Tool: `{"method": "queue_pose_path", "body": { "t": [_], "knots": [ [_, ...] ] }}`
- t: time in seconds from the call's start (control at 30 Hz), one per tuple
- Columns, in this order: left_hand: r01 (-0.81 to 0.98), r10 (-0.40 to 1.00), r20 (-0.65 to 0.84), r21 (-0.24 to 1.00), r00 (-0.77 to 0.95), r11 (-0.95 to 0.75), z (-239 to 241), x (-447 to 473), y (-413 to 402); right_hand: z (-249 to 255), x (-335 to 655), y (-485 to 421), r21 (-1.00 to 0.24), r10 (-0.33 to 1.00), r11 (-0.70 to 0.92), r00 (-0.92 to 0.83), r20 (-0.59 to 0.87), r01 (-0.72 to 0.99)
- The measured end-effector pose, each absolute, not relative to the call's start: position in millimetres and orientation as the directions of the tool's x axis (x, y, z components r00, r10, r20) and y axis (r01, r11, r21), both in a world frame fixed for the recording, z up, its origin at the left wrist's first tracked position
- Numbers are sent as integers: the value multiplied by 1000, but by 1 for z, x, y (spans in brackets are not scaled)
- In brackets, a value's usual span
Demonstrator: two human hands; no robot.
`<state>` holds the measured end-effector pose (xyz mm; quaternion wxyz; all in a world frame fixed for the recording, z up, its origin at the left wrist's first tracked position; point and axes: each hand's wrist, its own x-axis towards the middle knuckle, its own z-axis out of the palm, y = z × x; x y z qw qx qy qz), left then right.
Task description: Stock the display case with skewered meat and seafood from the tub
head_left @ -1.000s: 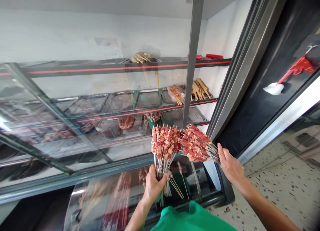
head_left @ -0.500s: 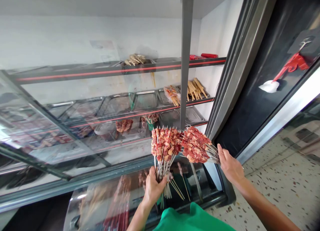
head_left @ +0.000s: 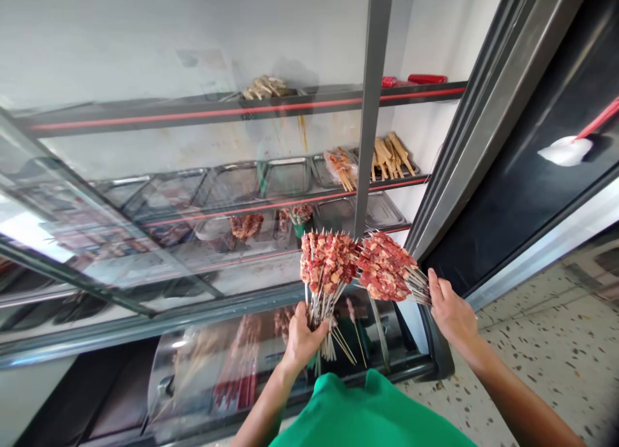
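My left hand is closed around the metal sticks of a bunch of raw meat skewers, held upright with the meat at the top. A second bunch of raw meat skewers lies tilted sideways in my right hand, which grips the stick ends. The tips of this bunch point left and meet the meat of the first one. Both bunches are in front of a glass-fronted display case, over its lower edge. The fingers of each hand are partly hidden behind the sticks.
Metal trays line the case's middle shelf, with wooden-stick skewers at its right. Chunks of meat lie on the shelf below. A grey upright bar divides the front. Under curved glass are more skewers. Speckled floor shows at right.
My view has shifted, so the shelves sit higher and the door frame farther right. Both hands keep hold of their bunches, in nearly the same pose.
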<state>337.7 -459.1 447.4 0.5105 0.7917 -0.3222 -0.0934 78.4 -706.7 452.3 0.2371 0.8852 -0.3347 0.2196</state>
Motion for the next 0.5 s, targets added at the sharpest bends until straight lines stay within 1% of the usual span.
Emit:
{"method": "queue_pose_path", "body": {
  "t": [0.17,0.4,0.5],
  "knots": [
    [-384,-616,148,883,774,-269,450,334,-460,452,80,-705,275,-518,-655,683,515,-704],
    [-371,-604,151,892,783,-259,455,329,-459,452,78,-703,277,-534,-640,675,510,-716],
    [-394,-605,175,885,777,-250,453,329,-458,451,77,-704,274,-537,-642,675,506,-716]
  ]
}}
